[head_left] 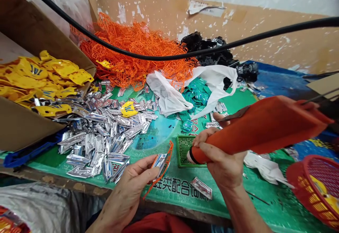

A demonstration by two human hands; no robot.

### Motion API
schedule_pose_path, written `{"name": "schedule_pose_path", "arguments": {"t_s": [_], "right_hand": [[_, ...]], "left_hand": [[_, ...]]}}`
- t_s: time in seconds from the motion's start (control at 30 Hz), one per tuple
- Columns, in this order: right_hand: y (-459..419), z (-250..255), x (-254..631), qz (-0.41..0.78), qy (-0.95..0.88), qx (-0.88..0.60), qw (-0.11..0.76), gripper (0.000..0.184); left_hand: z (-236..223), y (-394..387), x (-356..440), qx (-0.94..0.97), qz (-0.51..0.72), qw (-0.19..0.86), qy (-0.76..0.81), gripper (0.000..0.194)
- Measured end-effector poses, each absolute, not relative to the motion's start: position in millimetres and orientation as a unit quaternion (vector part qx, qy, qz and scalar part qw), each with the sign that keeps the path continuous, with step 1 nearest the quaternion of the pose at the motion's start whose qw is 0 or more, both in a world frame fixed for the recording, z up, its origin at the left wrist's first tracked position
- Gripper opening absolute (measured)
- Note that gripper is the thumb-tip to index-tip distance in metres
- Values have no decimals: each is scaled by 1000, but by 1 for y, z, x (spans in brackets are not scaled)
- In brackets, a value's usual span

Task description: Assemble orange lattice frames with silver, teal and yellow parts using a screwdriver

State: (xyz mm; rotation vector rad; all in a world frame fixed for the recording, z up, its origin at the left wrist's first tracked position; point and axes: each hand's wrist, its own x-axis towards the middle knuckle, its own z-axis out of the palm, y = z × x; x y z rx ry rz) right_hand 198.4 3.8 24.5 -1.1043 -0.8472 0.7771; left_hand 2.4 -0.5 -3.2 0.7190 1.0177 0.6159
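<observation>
My left hand is closed on a silver plastic part with blue markings, pinched together with a thin curved orange frame. My right hand wraps round a power screwdriver sleeved in orange cloth. A dark lever runs along its upper side, and its pale nose tilts down to the left over a small green basket. The screwdriver's bit is hidden, and the basket is partly covered by the hand. Below the basket lies a single silver part, touched by neither hand.
Silver parts lie heaped at left, beside a cardboard box of yellow shells. Orange frames and black parts pile up behind. A white bag holds teal parts. A black cable droops across; a red basket stands right.
</observation>
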Motion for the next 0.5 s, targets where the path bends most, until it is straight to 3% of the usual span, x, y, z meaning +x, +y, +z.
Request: {"name": "schedule_pose_path", "arguments": {"t_s": [0.3, 0.5], "right_hand": [[3, 22, 198, 348, -398, -503, 684, 16], [2, 21, 199, 359, -416, -495, 674, 15]], "left_hand": [[3, 0, 4, 371, 306, 699, 530, 27], [8, 0, 3, 398, 278, 708, 513, 20]]}}
